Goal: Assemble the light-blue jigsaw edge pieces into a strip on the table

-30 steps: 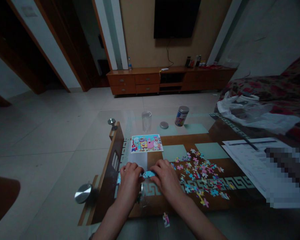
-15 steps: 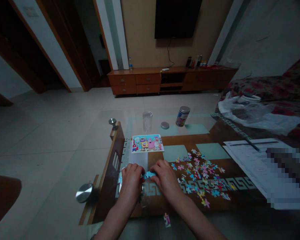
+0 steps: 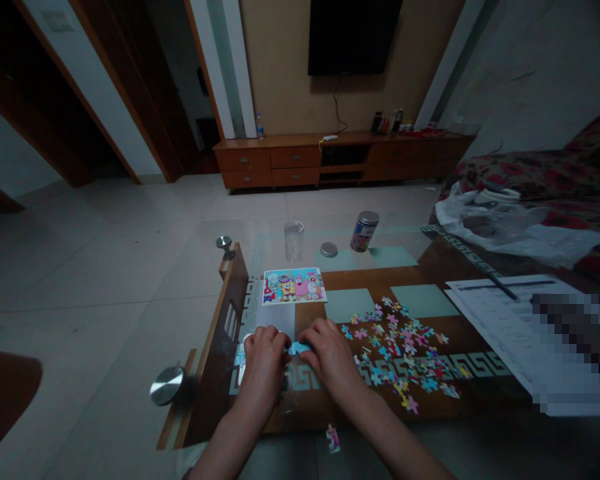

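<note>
Between my fingertips, low over the glass-topped table, are blue jigsaw puzzle pieces (image 3: pixel 299 349). My left hand (image 3: pixel 265 350) pinches their left end, and my right hand (image 3: pixel 329 348) pinches the right end. How many pieces are joined there I cannot tell. Loose puzzle pieces (image 3: pixel 405 343) lie spread to the right of my right hand. One pink-and-white piece (image 3: pixel 333 440) sits alone near the front edge. Just beyond my hands lies a cartoon picture card (image 3: pixel 295 287). Partly hidden behind my left hand is a pale object with a white edge (image 3: pixel 241 360).
A clear glass (image 3: pixel 294 241), a round metal lid (image 3: pixel 329 249) and a printed tin (image 3: pixel 365 231) stand toward the far side. Papers (image 3: pixel 505 313) with a pen on top cover the right side, near a plastic bag (image 3: pixel 510 223). Metal knobs (image 3: pixel 168 385) rise at the left edge.
Both hands stay almost in place, still pinching the blue pieces. The whole view has shifted very slightly.
</note>
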Demonstrator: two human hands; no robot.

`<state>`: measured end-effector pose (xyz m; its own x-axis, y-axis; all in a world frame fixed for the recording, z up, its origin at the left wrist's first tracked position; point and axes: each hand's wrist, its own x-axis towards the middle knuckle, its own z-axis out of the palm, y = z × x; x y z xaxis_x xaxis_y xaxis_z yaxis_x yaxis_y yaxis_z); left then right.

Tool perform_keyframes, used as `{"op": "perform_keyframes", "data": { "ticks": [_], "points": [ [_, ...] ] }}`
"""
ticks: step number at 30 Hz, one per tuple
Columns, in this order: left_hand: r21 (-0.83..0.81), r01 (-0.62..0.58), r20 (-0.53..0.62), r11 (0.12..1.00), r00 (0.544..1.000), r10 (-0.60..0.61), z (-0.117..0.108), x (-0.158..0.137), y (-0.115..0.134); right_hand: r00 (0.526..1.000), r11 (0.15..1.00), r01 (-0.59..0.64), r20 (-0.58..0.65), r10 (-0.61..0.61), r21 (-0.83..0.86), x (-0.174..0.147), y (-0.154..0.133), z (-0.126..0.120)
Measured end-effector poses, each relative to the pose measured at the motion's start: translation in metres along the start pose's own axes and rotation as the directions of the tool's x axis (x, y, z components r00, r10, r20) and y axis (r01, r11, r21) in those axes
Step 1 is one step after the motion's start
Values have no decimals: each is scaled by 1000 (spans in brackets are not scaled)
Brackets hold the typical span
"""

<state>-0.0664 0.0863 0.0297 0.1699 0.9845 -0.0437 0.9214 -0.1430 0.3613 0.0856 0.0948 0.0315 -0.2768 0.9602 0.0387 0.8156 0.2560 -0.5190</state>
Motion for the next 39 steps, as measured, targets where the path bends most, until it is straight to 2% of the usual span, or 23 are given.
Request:
{"op": "perform_keyframes", "data": {
  "ticks": [8,14,18,22,26,30,32,35,37,39],
  "points": [
    [30,-8,17,1000,1000,7,-7,-3,6,1000,1000,17,-21,-17,9,-1,0,0],
    [62,-24,29,998,999,22,-11,-20,17,999,1000,15,-32,-15,15,-1,1,1],
    [67,-142,57,988,989,138,3,-34,20,999,999,38,-26,-38,12,0,2,2],
    [74,-187,77,980,980,181,14,-40,21,997,998,58,-45,-58,17,1,5,5],
    [80,-204,50,976,978,201,16,-43,26,996,997,70,-57,-69,21,1,5,5],
    [59,-214,-28,975,976,216,34,-51,29,997,997,69,-36,-68,37,1,6,-1],
    [64,-266,-59,962,961,270,46,-56,31,996,997,63,-62,-60,51,1,10,-5],
    [55,-383,-31,922,922,385,56,-63,32,993,995,40,-118,-30,87,0,18,-9],
    [53,-375,-20,926,926,376,57,-64,33,990,994,15,-141,0,107,-2,23,-11],
    [71,-290,-40,954,955,293,57,-63,33,987,993,-3,-156,22,117,-4,27,-12]
  ]
}}
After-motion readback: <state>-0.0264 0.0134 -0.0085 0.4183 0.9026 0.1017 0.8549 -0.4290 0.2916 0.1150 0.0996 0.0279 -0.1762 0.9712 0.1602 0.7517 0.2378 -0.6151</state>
